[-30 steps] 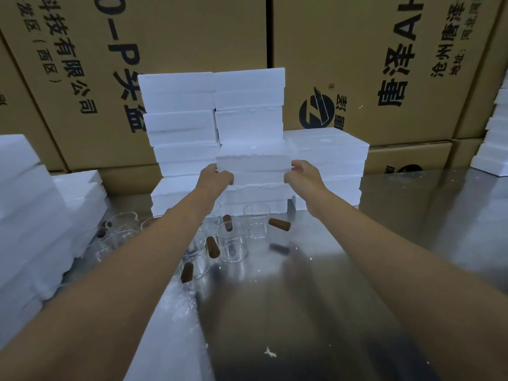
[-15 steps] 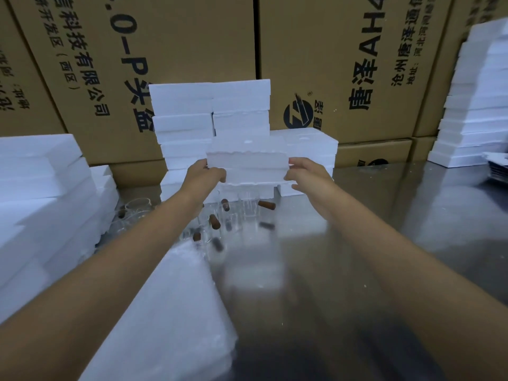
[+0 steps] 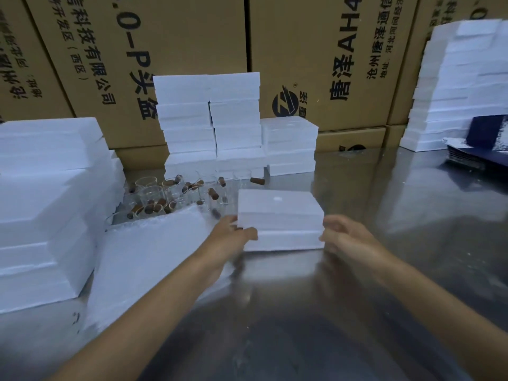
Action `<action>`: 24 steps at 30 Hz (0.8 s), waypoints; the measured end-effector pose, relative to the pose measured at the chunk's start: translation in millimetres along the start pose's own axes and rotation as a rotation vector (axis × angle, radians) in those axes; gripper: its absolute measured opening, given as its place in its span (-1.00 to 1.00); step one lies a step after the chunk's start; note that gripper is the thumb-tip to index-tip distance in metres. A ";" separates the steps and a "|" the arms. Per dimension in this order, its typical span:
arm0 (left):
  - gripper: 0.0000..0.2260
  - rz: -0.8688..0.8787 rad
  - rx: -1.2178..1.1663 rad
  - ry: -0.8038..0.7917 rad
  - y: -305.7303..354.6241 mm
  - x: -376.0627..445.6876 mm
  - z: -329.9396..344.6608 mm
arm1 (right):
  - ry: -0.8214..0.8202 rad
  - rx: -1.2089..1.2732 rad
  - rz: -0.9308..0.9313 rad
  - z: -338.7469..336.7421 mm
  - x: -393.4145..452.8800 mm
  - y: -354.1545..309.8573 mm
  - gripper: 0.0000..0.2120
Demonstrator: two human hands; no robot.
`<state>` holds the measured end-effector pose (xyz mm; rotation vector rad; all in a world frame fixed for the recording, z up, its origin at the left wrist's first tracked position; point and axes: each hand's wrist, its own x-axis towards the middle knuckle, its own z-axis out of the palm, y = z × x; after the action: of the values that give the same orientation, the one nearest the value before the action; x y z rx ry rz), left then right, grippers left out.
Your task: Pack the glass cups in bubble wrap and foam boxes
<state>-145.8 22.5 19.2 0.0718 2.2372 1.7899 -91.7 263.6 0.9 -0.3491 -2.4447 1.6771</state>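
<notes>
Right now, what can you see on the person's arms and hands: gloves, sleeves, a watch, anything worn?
Nothing worn shows. The left hand and the right hand are bare, with no gloves, and I can make out no rings, though both hands are blurred. Both forearms are uncovered as far as the frame's lower edge: no sleeves, watch, bands or markings in view.

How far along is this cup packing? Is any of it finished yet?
Little looks done. A closed foam box sits on the metal table, the left hand touching one end and the right hand at the other. Whether anything is inside cannot be told. The glass cups stand bare and unwrapped behind a stack of bubble wrap. Wrapping and boxing them is left. Foam box stacks wait behind.
</notes>
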 end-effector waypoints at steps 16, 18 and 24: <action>-0.47 -0.076 0.158 0.017 27.7 40.5 4.1 | 0.030 0.016 0.135 10.1 54.4 -26.7 -0.75; -0.46 -0.129 0.140 0.028 22.1 47.4 5.7 | 0.033 0.005 0.191 16.8 65.3 -19.9 -0.72; -0.44 -0.008 0.186 0.152 16.5 49.7 2.9 | 0.073 -0.020 0.180 24.6 83.8 -10.5 -0.65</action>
<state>-195.0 39.5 25.5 -0.0383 2.5021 1.6285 -179.6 261.2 1.5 -0.6381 -2.4427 1.6747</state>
